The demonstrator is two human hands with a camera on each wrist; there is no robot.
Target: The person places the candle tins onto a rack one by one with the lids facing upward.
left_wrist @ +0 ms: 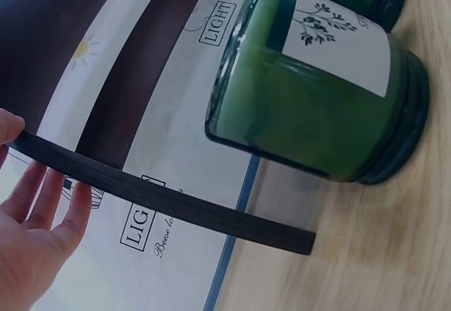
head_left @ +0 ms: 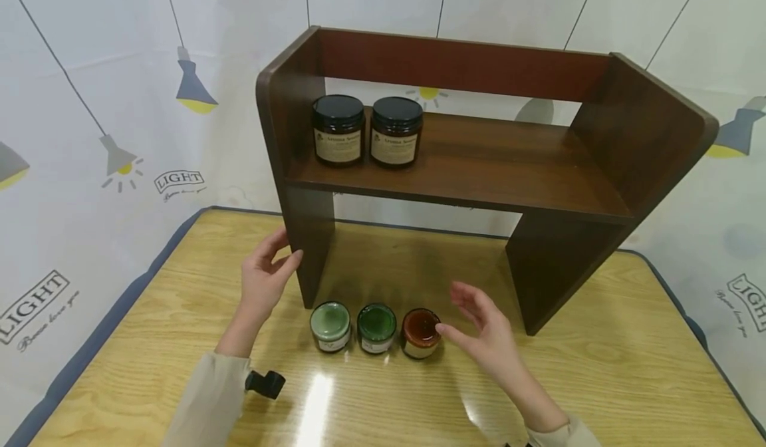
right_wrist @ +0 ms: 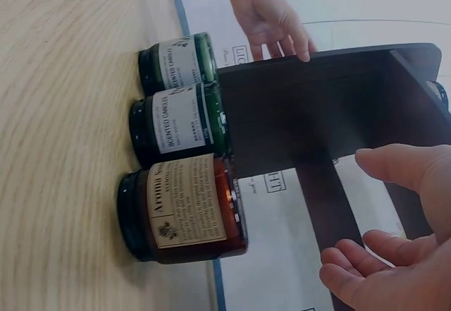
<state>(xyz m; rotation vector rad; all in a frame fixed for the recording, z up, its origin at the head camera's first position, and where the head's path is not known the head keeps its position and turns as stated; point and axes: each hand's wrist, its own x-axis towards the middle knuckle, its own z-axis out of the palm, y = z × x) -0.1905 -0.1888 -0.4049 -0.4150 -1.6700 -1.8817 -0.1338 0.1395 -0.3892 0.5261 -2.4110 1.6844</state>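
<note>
My left hand (head_left: 263,274) grips the left side panel (left_wrist: 162,197) of a dark wooden two-tier shelf (head_left: 479,161), thumb on one face and fingers on the other. My right hand (head_left: 487,337) is held with parted fingers beside an amber candle jar (head_left: 421,334); the right wrist view shows a gap between them. Left of that jar stand a dark green candle jar (head_left: 377,327) and a light green candle jar (head_left: 330,326). All three are upside down on their lids, in a row on the table near the shelf's open front, labels facing me.
On the upper shelf board, at its left end, two dark jars (head_left: 338,131) with black lids stand upright side by side. The right side panel (head_left: 547,267) rises behind my right hand. A wooden table (head_left: 149,340) carries everything, with a printed wall covering (head_left: 120,34) behind.
</note>
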